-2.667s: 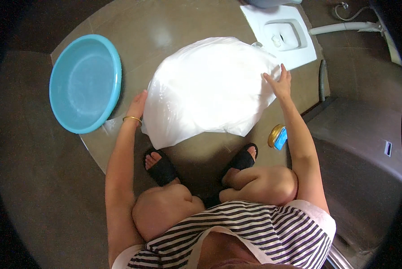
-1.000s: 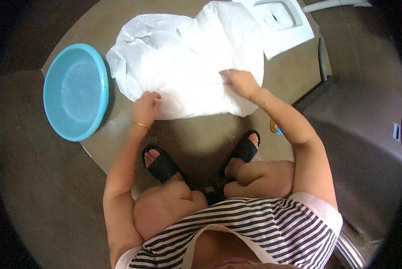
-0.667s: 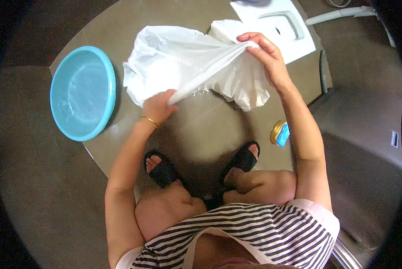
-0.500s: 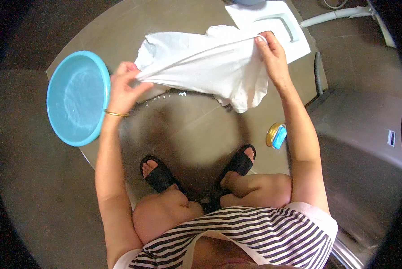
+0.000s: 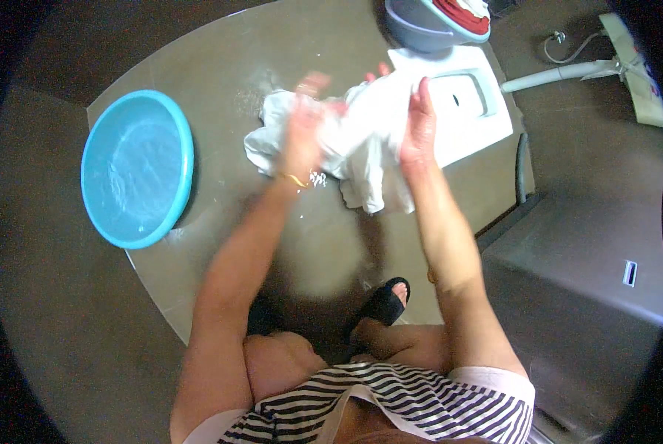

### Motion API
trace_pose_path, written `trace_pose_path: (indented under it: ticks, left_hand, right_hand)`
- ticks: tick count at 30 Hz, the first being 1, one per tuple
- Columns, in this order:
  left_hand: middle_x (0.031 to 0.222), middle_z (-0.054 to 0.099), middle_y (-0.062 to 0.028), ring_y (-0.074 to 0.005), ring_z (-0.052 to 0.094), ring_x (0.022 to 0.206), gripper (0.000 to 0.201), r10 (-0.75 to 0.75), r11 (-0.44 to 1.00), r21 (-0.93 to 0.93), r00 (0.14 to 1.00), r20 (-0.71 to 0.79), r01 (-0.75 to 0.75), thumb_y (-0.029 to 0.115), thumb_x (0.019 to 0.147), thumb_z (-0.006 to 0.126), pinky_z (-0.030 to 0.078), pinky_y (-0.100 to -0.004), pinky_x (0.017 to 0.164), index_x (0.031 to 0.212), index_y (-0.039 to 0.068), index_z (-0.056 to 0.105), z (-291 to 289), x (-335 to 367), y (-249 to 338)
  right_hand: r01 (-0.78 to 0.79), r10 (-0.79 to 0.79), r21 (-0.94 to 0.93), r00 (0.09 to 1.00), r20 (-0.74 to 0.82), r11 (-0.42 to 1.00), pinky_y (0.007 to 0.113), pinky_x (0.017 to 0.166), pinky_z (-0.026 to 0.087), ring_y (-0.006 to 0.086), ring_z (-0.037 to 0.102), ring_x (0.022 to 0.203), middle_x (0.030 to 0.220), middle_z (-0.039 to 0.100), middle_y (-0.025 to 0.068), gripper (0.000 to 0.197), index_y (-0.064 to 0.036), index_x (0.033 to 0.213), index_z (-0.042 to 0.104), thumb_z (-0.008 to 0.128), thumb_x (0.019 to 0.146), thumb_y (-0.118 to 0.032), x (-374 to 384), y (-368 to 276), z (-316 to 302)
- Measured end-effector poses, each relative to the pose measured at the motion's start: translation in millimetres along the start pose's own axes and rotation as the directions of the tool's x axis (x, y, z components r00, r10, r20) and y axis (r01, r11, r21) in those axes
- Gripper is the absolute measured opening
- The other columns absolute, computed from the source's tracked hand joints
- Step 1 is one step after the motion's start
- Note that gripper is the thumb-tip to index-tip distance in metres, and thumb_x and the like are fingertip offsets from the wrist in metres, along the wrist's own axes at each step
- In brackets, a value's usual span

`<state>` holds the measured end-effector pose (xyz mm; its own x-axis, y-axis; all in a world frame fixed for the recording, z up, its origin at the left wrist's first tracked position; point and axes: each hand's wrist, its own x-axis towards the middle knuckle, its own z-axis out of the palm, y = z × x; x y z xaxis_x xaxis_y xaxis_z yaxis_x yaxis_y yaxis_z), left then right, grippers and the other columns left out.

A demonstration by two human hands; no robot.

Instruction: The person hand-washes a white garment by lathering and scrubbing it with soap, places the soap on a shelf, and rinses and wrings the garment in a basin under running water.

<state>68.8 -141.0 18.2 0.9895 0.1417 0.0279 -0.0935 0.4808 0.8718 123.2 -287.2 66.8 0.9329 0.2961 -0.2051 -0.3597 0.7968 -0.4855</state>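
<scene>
A wet white cloth point(image 5: 361, 174) lies bunched on the floor, part of it lifted between my hands. My right hand point(image 5: 418, 122) grips its raised part, thumb on the near side and fingertips showing beyond the folds. At the cloth's left part, my left hand point(image 5: 304, 129) is smeared by motion. Its fingers are too blurred to show whether they hold the fabric. White suds point(image 5: 317, 178) sit on the floor beside my left wrist.
To the left stands a light-blue basin point(image 5: 135, 170) with water in it. A white squat toilet pan point(image 5: 487, 122) is set in the floor at right. Behind it sits a bucket point(image 5: 420, 26) with red and white cloth. A pale pipe point(image 5: 557, 76) and a metallic appliance point(image 5: 576, 259) are at right.
My hands have come closer together, the left moving right. The cloth has gone from stretched out to bunched. My right forearm has shifted left, and the gold-rimmed dish with blue soap is no longer visible.
</scene>
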Motion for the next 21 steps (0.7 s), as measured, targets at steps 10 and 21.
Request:
trace_pose_path:
  ticks: [10, 21]
  left_hand:
    - [0.050, 0.051, -0.0128, -0.0241, 0.050, 0.046, 0.038, 0.091, 0.606, 0.791, 0.980, -0.175, 0.085, 0.027, 0.086, 0.043, 0.038, -0.0368, 0.049, 0.060, 0.002, 0.055, -22, 37, -30]
    - [0.055, 0.053, -0.0115, -0.0259, 0.049, 0.050, 0.041, 0.161, 0.663, 0.749, 0.975, -0.154, 0.009, 0.032, 0.088, 0.041, 0.041, -0.0358, 0.053, 0.064, 0.001, 0.053, -59, 9, -40]
  right_hand:
    - [-0.413, 0.202, -0.275, 0.801, -0.564, 0.868, 0.031, 0.070, 0.044, 0.0200, 0.055, 0.077, 0.087, 0.058, 0.0081, 0.033, -0.0017, 0.099, 0.054, 0.044, 0.083, -0.029, -27, 113, -20]
    - [-0.492, 0.284, -0.265, 0.779, -0.559, 0.829, 0.029, 0.056, 0.039, 0.0170, 0.049, 0.062, 0.069, 0.053, 0.0063, 0.024, -0.0045, 0.081, 0.054, 0.047, 0.079, -0.027, -54, 132, 20]
